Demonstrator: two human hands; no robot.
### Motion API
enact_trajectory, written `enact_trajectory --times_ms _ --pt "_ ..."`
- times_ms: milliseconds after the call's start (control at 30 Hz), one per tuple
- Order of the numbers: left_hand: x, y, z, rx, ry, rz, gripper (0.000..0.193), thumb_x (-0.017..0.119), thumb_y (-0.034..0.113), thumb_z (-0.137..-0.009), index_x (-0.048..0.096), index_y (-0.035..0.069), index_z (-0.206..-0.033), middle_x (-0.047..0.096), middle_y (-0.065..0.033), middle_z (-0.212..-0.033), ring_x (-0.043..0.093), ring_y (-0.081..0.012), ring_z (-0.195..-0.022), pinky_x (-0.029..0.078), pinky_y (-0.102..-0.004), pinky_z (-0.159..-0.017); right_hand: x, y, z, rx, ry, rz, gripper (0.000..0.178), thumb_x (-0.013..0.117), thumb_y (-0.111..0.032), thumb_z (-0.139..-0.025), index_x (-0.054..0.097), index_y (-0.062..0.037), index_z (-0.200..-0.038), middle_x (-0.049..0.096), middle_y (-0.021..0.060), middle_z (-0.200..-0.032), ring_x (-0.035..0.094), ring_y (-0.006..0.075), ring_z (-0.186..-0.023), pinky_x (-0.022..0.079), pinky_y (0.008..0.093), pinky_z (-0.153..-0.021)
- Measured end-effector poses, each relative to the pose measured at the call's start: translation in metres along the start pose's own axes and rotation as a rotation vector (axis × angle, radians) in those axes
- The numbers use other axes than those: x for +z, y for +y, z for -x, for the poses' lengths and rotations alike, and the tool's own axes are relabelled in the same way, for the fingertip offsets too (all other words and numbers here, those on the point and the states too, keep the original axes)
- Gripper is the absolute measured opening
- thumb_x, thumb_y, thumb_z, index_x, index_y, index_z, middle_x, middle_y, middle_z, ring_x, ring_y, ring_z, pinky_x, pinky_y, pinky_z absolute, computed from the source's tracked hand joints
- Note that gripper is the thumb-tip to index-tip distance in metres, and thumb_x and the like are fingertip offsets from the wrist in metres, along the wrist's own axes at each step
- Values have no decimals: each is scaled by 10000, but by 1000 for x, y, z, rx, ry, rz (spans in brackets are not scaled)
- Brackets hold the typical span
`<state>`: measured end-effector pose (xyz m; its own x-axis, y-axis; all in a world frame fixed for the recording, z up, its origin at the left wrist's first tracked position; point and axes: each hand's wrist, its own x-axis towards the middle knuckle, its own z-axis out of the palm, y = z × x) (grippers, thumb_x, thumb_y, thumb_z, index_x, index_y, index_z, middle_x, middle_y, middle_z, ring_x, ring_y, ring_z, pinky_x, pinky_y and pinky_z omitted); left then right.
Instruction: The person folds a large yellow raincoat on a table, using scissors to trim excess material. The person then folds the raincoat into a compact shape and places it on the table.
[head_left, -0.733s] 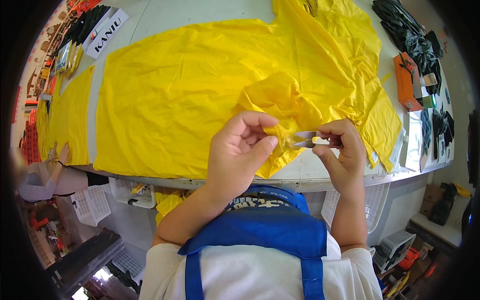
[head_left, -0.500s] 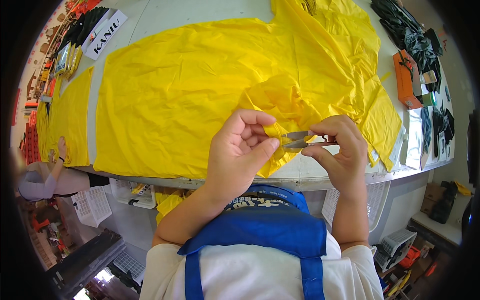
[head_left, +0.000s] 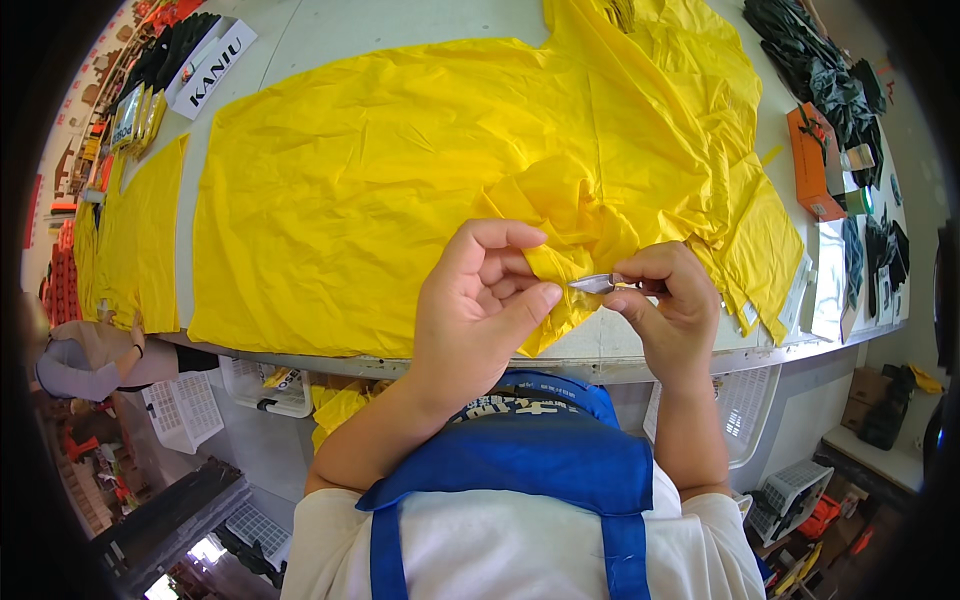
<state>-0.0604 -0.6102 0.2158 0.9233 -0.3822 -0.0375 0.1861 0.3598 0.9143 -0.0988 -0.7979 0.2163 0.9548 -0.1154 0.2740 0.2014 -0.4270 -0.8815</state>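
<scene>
A large piece of thin yellow fabric, seemingly a garment [head_left: 400, 180], lies spread and wrinkled over the table. My left hand [head_left: 485, 295] pinches a gathered edge of it between thumb and fingers, near the table's front edge. Closed around a small pair of thread snips [head_left: 592, 284], my right hand [head_left: 668, 305] is just right of the left one. The snips' metal blades are together, their tips at the pinched edge of the cloth. Any thread between the blades is too small to make out.
A white sign board [head_left: 212, 68] stands at the far left beside dark items. An orange box [head_left: 815, 160] and dark green garments [head_left: 825, 80] lie on the right. Under the table are white plastic baskets [head_left: 185, 412]. Another person [head_left: 90, 365] handles yellow fabric at the left.
The snips' blades, apart before, have come together at the cloth edge. My right hand has shifted slightly left and down. My left hand holds nearly the same place.
</scene>
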Motion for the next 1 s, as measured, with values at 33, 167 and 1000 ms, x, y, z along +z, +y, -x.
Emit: enact_trajectory --times_ms 33,167,1000 --pt "0 0 0 -1 0 2 366 607 -82 -833 449 -4 -1154 563 -90 -1022 582 -120 -955 482 -239 -875 0 -1 0 1 -1 -1 244 809 -58 -665 662 -12 -854 639 54 -810 598 143 -738 516 247 -647" --pt "-1 -2 -1 10 -4 17 377 602 -88 -833 440 -3 -1162 563 -98 -1021 584 -126 -955 485 -245 -877 0 -5 -2 -6 -15 26 254 812 -55 -655 662 -16 -856 639 58 -811 597 152 -741 514 250 -643" --pt "2 -2 1 5 0 -63 449 614 -103 -807 415 34 -1185 616 -115 -1001 601 -138 -942 474 -256 -849 0 -11 -7 -28 5 65 271 808 -66 -669 663 -1 -888 640 75 -811 606 164 -749 530 256 -637"
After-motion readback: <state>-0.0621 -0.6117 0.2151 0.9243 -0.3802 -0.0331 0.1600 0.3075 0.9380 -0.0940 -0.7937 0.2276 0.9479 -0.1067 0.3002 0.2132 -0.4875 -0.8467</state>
